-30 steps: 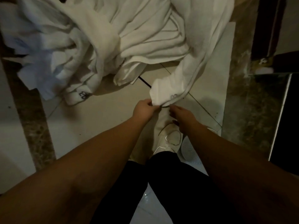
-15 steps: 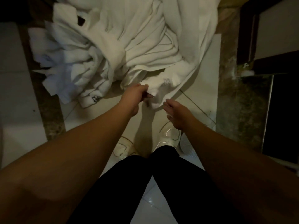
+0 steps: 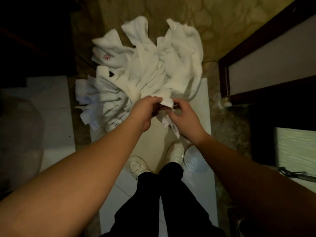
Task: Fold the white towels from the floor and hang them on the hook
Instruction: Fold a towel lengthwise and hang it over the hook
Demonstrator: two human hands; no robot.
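Note:
A heap of crumpled white towels (image 3: 145, 72) lies on the floor ahead of my feet, one with a small red embroidered mark (image 3: 107, 57). From the heap's near edge one white towel (image 3: 166, 101) is lifted. My left hand (image 3: 147, 110) grips its corner, fingers curled around the cloth. My right hand (image 3: 183, 117) pinches the same towel just to the right, and a strip of it hangs down below that hand. No hook is in view.
My white shoes (image 3: 176, 152) stand on pale floor tiles (image 3: 56, 106). A round ribbed white object (image 3: 195, 161) lies beside the right shoe. A dark wooden frame (image 3: 224, 79) runs along the right. A patterned tan floor (image 3: 171, 9) lies beyond the heap.
The view has pulled back and up from the heap. Both hands have risen with the towel's corner; the right hand, open and apart before, now pinches the cloth beside the left.

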